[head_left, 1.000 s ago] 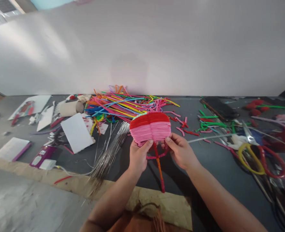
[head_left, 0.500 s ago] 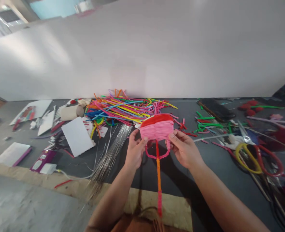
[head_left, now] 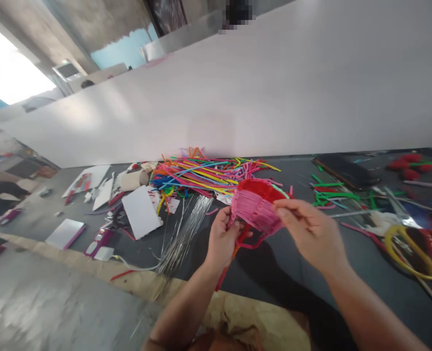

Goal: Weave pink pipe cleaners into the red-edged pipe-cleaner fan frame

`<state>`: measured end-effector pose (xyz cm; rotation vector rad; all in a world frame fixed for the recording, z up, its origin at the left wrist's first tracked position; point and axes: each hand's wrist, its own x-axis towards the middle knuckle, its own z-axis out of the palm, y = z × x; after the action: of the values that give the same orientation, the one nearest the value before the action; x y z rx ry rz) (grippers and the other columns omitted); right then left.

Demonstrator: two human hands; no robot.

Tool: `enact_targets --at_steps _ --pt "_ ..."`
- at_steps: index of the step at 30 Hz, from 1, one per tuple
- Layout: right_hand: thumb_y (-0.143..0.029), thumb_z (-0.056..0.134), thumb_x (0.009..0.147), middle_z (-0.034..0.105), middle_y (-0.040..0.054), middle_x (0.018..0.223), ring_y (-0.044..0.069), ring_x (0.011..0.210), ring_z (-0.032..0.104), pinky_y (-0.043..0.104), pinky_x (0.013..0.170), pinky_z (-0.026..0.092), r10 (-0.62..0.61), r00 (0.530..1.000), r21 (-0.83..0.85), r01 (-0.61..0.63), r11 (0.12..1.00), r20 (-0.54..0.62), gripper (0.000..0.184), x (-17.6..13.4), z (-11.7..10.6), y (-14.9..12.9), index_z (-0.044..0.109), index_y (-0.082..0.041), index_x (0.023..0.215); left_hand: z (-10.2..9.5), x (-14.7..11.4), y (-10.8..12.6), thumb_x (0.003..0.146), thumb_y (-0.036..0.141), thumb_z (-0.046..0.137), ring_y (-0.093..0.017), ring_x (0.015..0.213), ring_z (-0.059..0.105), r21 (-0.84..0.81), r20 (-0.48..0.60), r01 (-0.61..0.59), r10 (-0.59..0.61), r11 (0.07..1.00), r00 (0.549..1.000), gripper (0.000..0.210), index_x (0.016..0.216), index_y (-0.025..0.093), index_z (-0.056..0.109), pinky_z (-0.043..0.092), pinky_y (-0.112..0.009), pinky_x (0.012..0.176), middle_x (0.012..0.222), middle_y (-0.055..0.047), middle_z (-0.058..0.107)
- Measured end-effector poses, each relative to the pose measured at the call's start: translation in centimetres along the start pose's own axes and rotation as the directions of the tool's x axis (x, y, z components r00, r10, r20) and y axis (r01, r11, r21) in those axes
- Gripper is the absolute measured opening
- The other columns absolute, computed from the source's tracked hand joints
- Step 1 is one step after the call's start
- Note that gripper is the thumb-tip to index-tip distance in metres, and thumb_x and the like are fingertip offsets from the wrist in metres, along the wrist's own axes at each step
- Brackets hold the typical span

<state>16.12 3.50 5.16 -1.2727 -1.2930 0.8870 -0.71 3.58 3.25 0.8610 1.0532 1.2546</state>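
A pink and red piece made of pipe cleaners, cup-like with a pink loop beneath and a red-orange stem, hangs tilted above the dark table. My left hand is closed around its lower left side, near the top of the stem. At its right rim, the fingers of my right hand pinch the edge, where a pale green strip shows. The red inner side faces up. Behind it lies a heap of coloured pipe cleaners.
Thin metal wires and a white card lie left. Yellow-and-red-handled scissors, a dark phone-like object and green pipe cleaner pieces are right. A pale panel stands behind. A purple device has a white cable.
The piece has turned and tilted, so its red inside shows and its stem slants down left. My right hand has moved from its lower right side to its upper rim. The view has shifted left.
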Motion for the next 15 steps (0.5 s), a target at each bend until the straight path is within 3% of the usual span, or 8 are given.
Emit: enact_targets --at_steps 3,5,6,8,10,12,15 --pt "-0.041 0.062 0.078 0.066 0.0065 0.092 0.02 0.079 0.061 0.032 0.068 0.049 -0.027 0.972 0.037 0.037 0.999 -0.234 0.025 1.3 -1.3 0.9 0.063 -0.024 0.097 -0.4 0.0 -0.2 0.072 0.021 0.063 -0.011 0.066 0.059 -0.132 -0.049 -0.013 0.006 0.991 0.999 0.025 0.096 0.02 0.054 0.053 -0.029 0.066 0.08 0.001 0.06" --pt "-0.043 0.063 0.076 0.064 0.0073 0.098 0.021 0.088 0.06 0.033 0.069 0.049 0.041 0.955 0.22 0.026 0.975 -0.293 0.032 2.1 -1.5 2.1 0.061 -0.025 0.102 -0.4 -0.1 -0.3 0.073 0.02 0.062 -0.012 0.069 0.061 -0.208 -0.062 -0.024 0.011 0.978 0.998 0.025 0.096 0.02 0.053 0.053 -0.031 0.07 0.082 0.001 0.061" --pt "-0.045 0.066 0.073 0.064 0.0068 0.098 0.021 0.085 0.061 0.032 0.065 0.049 0.119 0.961 0.316 -0.036 0.948 -0.249 0.034 2.3 -1.4 2.7 0.06 -0.026 0.1 -0.3 -0.1 -0.4 0.073 0.019 0.062 -0.012 0.069 0.062 -0.236 -0.067 -0.03 0.015 0.971 0.998 0.025 0.096 0.02 0.053 0.053 -0.032 0.071 0.083 0.001 0.061" --pt "-0.05 0.068 0.069 0.066 0.0052 0.094 0.02 0.081 0.062 0.032 0.062 0.05 0.259 0.966 0.44 -0.232 0.867 -0.001 0.038 2.3 -0.8 3.7 0.061 -0.027 0.098 0.0 -0.2 -0.6 0.074 0.018 0.061 -0.013 0.07 0.062 -0.268 -0.065 -0.044 0.027 0.963 0.997 0.025 0.097 0.02 0.052 0.052 -0.033 0.073 0.083 0.001 0.062" --pt "-0.052 0.068 0.068 0.068 0.0048 0.089 0.019 0.076 0.063 0.032 0.062 0.051 0.295 0.923 0.476 -0.381 0.793 0.247 0.038 1.8 0.1 4.3 0.063 -0.026 0.095 0.2 -0.4 -0.7 0.074 0.019 0.062 -0.013 0.07 0.062 -0.278 -0.047 -0.048 0.037 0.959 0.998 0.024 0.096 0.02 0.053 0.052 -0.033 0.072 0.081 0.001 0.062" --pt "-0.047 0.072 0.067 0.069 0.0033 0.083 0.017 0.07 0.061 0.031 0.064 0.051 0.298 0.904 0.487 -0.418 0.767 0.307 0.029 1.2 1.0 4.5 0.066 -0.024 0.083 0.2 -0.4 -0.7 0.072 0.019 0.064 -0.013 0.07 0.062 -0.262 -0.026 -0.035 0.03 0.965 0.999 0.025 0.095 0.02 0.054 0.052 -0.031 0.071 0.081 0.001 0.062" --pt "-0.042 0.074 0.067 0.069 0.0013 0.079 0.016 0.068 0.06 0.031 0.064 0.05 0.309 0.915 0.5 -0.4 0.768 0.259 0.024 0.7 1.6 4.6 0.068 -0.024 0.082 -0.6 -0.2 -0.6 0.07 0.024 0.067 -0.013 0.068 0.061 -0.159 0.024 0.013 -0.009 0.987 1.0 0.022 0.089 0.018 0.059 0.049 -0.027 0.066 0.077 -0.001 0.063"
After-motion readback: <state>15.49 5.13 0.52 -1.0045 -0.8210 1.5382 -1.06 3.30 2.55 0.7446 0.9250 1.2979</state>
